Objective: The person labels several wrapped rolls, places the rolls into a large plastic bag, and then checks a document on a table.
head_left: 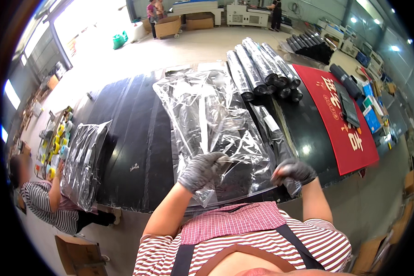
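Spread over the black table in front of me are large clear plastic bags [207,110], wrinkled and shiny. My left hand [202,171], in a grey work glove with bare fingertips, is closed in a pinch on the near part of the clear plastic. At the near right corner of the plastic is my gloved right hand [296,173], its fingers curled together; what they hold, if anything, is too small to make out. A black roll in clear wrap [272,126] with a white label lies just beyond it.
Several wrapped black rolls [257,69] are piled at the far right of the black table [129,147]. A red mat [329,119] covers the right end. At left, a co-worker [55,202] stands by a wrapped stack [85,156] and tape rolls [56,147].
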Motion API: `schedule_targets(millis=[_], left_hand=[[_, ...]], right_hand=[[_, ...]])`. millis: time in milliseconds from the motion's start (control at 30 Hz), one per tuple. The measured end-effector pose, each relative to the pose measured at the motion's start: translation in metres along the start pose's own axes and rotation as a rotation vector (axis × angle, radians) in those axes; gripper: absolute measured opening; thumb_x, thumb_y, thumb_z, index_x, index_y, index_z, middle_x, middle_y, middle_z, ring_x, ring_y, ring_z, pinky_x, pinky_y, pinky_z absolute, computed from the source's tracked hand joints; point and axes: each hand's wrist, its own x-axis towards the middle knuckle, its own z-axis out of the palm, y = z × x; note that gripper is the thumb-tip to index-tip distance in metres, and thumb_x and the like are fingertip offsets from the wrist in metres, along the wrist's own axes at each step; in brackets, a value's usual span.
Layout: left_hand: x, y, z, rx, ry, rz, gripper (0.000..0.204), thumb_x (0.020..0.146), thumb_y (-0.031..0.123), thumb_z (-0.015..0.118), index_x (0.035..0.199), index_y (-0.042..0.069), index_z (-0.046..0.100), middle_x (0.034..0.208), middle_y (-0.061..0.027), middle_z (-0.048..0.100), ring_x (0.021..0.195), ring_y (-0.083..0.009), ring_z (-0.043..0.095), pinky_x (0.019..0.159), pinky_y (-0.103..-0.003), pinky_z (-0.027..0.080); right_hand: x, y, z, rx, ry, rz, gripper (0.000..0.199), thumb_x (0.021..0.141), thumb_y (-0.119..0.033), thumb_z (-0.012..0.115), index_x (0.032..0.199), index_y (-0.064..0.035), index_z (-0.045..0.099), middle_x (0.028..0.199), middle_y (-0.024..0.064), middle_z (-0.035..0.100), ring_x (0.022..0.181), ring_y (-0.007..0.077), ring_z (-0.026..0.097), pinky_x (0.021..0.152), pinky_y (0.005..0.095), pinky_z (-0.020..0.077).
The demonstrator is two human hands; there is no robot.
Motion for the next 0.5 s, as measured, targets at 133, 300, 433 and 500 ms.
schedule_targets(millis=[133, 300, 433, 500], left_hand=[[0.003, -0.004, -0.007, 0.002, 0.096, 0.043, 0.023, 0.091, 0.022, 0.058, 0.105, 0.006, 0.065, 0.08, -0.0093, 0.067, 0.068, -0.0137, 0.061, 0.064, -0.028, 0.049], [0.021, -0.013, 0.005, 0.003, 0.139, 0.041, 0.018, 0.088, 0.007, 0.059, 0.105, 0.0, 0.063, 0.089, -0.0044, 0.067, 0.083, -0.0112, 0.059, 0.077, -0.025, 0.048], [0.029, -0.013, 0.01, 0.117, 0.081, 0.003, 0.019, 0.09, 0.014, 0.058, 0.104, 0.003, 0.064, 0.088, -0.0088, 0.068, 0.081, -0.015, 0.062, 0.076, -0.028, 0.049], [0.019, 0.009, 0.004, 0.079, 0.078, -0.101, 0.024, 0.091, 0.023, 0.056, 0.105, 0.006, 0.063, 0.09, -0.0141, 0.067, 0.082, -0.0238, 0.064, 0.076, -0.033, 0.049]], right_hand=[[0.007, 0.074, -0.117, -0.62, 1.138, -0.334, 0.05, 0.081, -0.025, 0.065, 0.121, 0.0019, 0.051, 0.116, 0.0199, 0.058, 0.107, 0.0285, 0.057, 0.092, 0.0339, 0.0447], [0.029, 0.152, -0.184, -1.194, 0.926, -0.049, 0.101, 0.054, -0.034, 0.082, 0.135, 0.0011, 0.034, 0.13, 0.0266, 0.045, 0.12, 0.0366, 0.045, 0.099, 0.0372, 0.0387], [0.022, 0.14, -0.146, -1.087, 1.206, 0.28, 0.076, 0.057, -0.029, 0.08, 0.115, 0.0082, 0.049, 0.1, 0.0284, 0.061, 0.096, 0.0397, 0.06, 0.082, 0.04, 0.0491], [0.007, 0.146, -0.143, -0.725, 1.117, 0.114, 0.06, 0.058, -0.024, 0.079, 0.104, 0.0055, 0.056, 0.091, 0.0171, 0.064, 0.082, 0.0286, 0.062, 0.073, 0.0366, 0.0496]])
